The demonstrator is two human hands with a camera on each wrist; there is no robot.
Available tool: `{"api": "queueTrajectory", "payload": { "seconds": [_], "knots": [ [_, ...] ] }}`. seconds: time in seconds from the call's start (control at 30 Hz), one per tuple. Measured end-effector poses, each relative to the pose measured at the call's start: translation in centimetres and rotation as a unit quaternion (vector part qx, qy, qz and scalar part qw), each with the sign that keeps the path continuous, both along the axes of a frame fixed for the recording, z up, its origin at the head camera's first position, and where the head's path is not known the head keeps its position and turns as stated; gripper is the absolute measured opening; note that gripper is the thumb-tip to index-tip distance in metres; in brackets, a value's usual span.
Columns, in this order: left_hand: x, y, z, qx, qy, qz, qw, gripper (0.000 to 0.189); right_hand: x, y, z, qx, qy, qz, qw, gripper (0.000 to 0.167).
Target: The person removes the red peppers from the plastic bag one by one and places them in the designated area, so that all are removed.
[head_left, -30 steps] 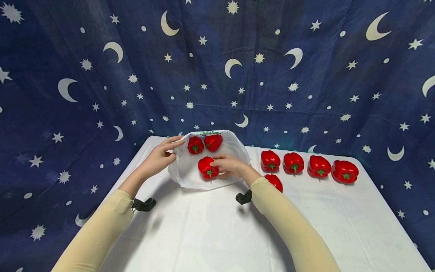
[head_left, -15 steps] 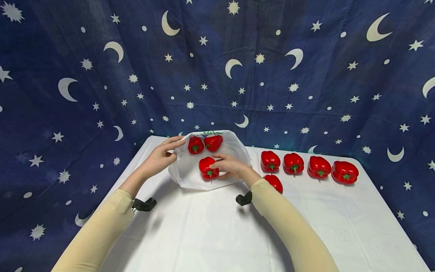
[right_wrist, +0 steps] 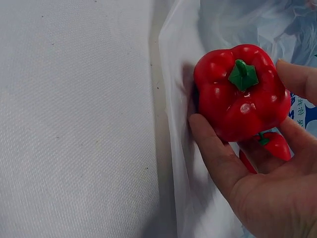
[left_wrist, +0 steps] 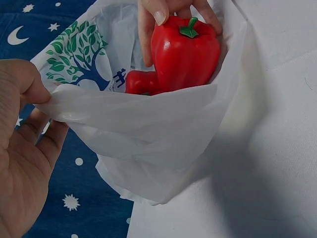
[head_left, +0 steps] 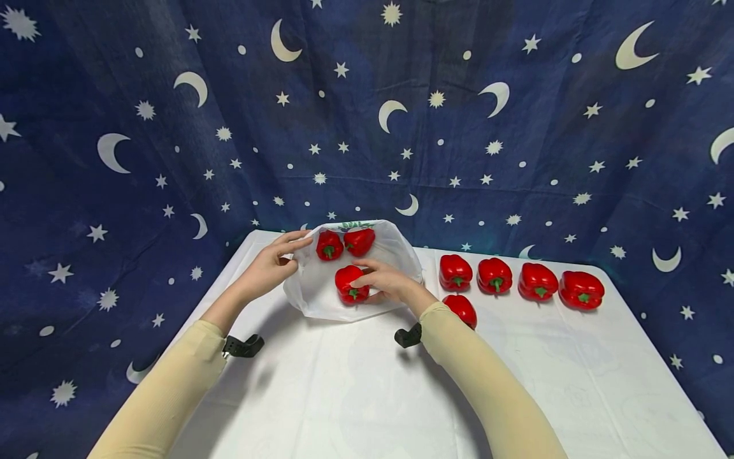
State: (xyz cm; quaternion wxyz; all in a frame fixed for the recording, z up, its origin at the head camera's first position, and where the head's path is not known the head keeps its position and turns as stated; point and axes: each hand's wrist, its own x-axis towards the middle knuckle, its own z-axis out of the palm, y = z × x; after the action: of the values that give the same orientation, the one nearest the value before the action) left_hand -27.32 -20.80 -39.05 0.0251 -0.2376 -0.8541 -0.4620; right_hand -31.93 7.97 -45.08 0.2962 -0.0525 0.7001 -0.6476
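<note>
The right hand [head_left: 383, 280] edges slightly leftward, curled round a pepper [right_wrist: 240, 99]; I see two peppers [head_left: 360, 242] bagged beyond it, five others [head_left: 496, 276] remaining rightward, the left hand [head_left: 268, 268] pinching the bag [left_wrist: 146, 129].

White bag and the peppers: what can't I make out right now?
Head: part of the pepper nearest me on the table; the right sleeve covers it.
Left wrist: the underside of the smaller-looking pepper; the bag's near wall hides it.
Left wrist: blue lettering; too small to read.
Right wrist: the right hand; cut off by the right edge.
</note>
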Motion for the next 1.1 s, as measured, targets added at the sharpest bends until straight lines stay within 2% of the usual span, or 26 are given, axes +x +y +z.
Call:
{"api": "queueTrajectory", "payload": {
  "seconds": [0.13, 0.37, 0.47, 0.57, 0.8, 1.1],
  "knots": [
    [-0.1, 0.0, -0.1, 0.003, 0.007, -0.009, 0.9999, 0.059, 0.0, 0.1, -0.1, -0.001, 0.000, -0.004, 1.0000, 0.076],
    [2.2, 1.5, 2.5, 0.002, -0.005, -0.006, 1.0000, 0.055, 0.0, 0.2, -0.1, -0.002, -0.001, -0.006, 1.0000, 0.073],
    [2.2, 1.5, 2.6, 0.001, -0.005, -0.007, 1.0000, 0.055, 0.1, 0.2, -0.1, -0.002, 0.003, -0.010, 0.9999, 0.072],
    [1.8, 1.5, 2.3, -0.001, -0.007, -0.005, 1.0000, 0.055, 0.1, 0.2, -0.2, 0.001, 0.010, -0.014, 0.9999, 0.070],
    [0.0, 0.6, 0.1, -0.003, -0.004, -0.004, 1.0000, 0.057, 0.4, 0.0, -0.3, 0.003, 0.026, -0.024, 0.9994, 0.068],
    [-0.4, 0.2, -0.5, 0.004, 0.015, -0.015, 0.9998, 0.058, 0.9, 0.4, 0.6, 0.004, 0.033, -0.024, 0.9991, 0.066]
  ]
}}
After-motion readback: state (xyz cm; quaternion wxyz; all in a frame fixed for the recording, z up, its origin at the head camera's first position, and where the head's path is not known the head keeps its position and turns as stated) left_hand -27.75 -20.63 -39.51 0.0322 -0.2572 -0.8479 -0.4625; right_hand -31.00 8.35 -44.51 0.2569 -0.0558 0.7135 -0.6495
